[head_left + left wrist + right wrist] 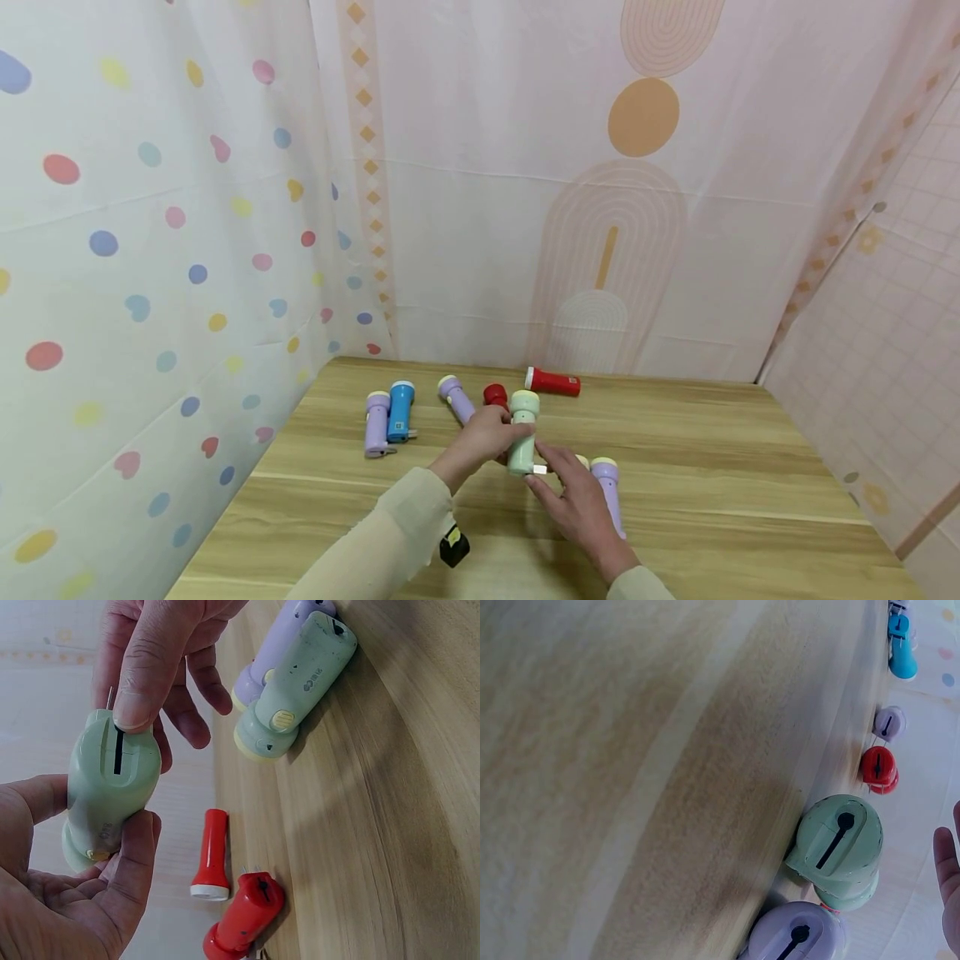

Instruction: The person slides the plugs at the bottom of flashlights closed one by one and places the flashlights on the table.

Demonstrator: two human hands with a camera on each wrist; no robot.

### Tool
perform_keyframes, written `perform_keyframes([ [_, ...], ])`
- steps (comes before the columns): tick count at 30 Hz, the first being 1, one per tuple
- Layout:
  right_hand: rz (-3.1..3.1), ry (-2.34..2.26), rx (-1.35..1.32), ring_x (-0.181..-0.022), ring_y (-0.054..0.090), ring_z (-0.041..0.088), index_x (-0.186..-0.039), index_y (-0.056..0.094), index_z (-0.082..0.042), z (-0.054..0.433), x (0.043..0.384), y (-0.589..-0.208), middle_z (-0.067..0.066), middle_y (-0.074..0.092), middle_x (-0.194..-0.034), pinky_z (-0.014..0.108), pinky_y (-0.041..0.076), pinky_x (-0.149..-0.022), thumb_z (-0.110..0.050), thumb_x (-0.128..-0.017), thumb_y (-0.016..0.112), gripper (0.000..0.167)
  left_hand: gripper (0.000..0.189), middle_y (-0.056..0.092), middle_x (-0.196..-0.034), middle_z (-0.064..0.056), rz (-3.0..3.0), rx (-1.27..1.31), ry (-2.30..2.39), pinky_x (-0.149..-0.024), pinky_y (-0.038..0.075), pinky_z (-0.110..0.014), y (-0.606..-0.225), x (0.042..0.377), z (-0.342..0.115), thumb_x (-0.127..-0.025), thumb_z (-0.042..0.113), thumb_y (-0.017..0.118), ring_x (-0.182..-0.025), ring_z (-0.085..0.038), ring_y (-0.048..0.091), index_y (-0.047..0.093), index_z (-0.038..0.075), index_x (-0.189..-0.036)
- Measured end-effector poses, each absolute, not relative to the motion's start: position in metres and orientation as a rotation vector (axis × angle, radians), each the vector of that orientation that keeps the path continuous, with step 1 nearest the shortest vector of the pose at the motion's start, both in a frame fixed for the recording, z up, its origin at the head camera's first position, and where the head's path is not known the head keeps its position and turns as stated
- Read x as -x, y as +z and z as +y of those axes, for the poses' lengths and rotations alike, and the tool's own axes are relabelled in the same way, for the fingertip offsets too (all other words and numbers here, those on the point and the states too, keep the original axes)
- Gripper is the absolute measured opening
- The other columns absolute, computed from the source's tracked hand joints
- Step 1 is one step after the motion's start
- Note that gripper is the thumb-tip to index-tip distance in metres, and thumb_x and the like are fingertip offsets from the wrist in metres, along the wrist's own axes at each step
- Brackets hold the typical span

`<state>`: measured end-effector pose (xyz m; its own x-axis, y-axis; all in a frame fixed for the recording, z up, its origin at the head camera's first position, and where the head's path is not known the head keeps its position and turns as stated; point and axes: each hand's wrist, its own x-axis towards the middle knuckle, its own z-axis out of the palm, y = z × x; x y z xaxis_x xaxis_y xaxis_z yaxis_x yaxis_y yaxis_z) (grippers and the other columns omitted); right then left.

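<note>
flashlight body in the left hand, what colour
Flashlight body: pale green, clearest in the left wrist view.

- Left arm [390,533] reaches in from seven o'clock, angled toward one o'clock.
- Left hand [491,433] curls in a grip.
- Right arm [637,583] enters from five o'clock, aimed near eleven.
- Right hand [577,492] sits toward four o'clock of the left, its thumb [140,694] extended.

Smooth plastic held flashlight [97,814], glossy red flashlights [246,919], wood-grain tabletop [712,467], creased cloth-like curtain [465,233]
</note>
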<state>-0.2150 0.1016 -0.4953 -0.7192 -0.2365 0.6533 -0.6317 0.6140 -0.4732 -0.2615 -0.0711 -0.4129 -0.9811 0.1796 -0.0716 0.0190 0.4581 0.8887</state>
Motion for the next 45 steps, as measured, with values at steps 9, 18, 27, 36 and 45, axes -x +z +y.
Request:
perform_keyframes([
  [9,-2.265,1.116,-0.667,-0.088,0.061,0.012,-0.130,0.064,-0.006,0.100,0.215,-0.495,0.004,0.067,-0.112,0.036,0.053,-0.070,-0.011,-0.083,0.079,0.050,0.031,0.061,-0.087,-0.010,2.519,-0.137,1.539,-0.062,0.058,-0.034,-0.413,0.258,-0.071,-0.092,0.026,0.071,-0.071,-0.019,0.062,0.061,-0.003,-0.094],
  [18,-2.283,1.200,-0.597,-0.085,0.065,0.020,-0.127,0.066,-0.006,0.100,0.213,-0.494,0.003,0.067,-0.109,0.032,0.052,-0.070,-0.013,-0.081,0.081,0.049,0.030,0.062,-0.083,-0.010,2.537,-0.169,1.561,-0.058,0.056,-0.032,-0.416,0.256,-0.069,-0.091,0.025,0.072,-0.068,-0.018,0.062,0.061,-0.003,-0.090],
  [27,-2.274,1.222,-0.560,-0.085,0.067,0.023,-0.125,0.067,-0.006,0.099,0.214,-0.494,0.011,0.068,-0.110,0.035,0.053,-0.070,-0.014,-0.080,0.083,0.049,0.030,0.062,-0.082,-0.009,2.560,-0.148,1.570,-0.057,0.056,-0.032,-0.418,0.255,-0.065,-0.091,0.026,0.071,-0.066,-0.017,0.062,0.062,-0.002,-0.088],
  [36,-2.341,1.188,-0.452,-0.091,0.065,0.021,-0.124,0.068,-0.011,0.098,0.213,-0.493,0.006,0.068,-0.112,0.040,0.054,-0.073,-0.022,-0.078,0.085,0.051,0.026,0.062,-0.082,-0.009,2.525,-0.148,1.642,-0.061,0.059,-0.039,-0.419,0.252,-0.060,-0.092,0.021,0.069,-0.065,-0.018,0.063,0.061,-0.003,-0.089],
  [45,-2.360,1.170,-0.449,-0.093,0.065,0.021,-0.125,0.067,-0.010,0.098,0.213,-0.491,0.006,0.067,-0.114,0.043,0.055,-0.075,-0.024,-0.078,0.085,0.052,0.026,0.062,-0.084,-0.010,2.534,-0.152,1.638,-0.063,0.059,-0.041,-0.420,0.253,-0.060,-0.092,0.022,0.069,-0.066,-0.019,0.064,0.060,-0.003,-0.091],
])
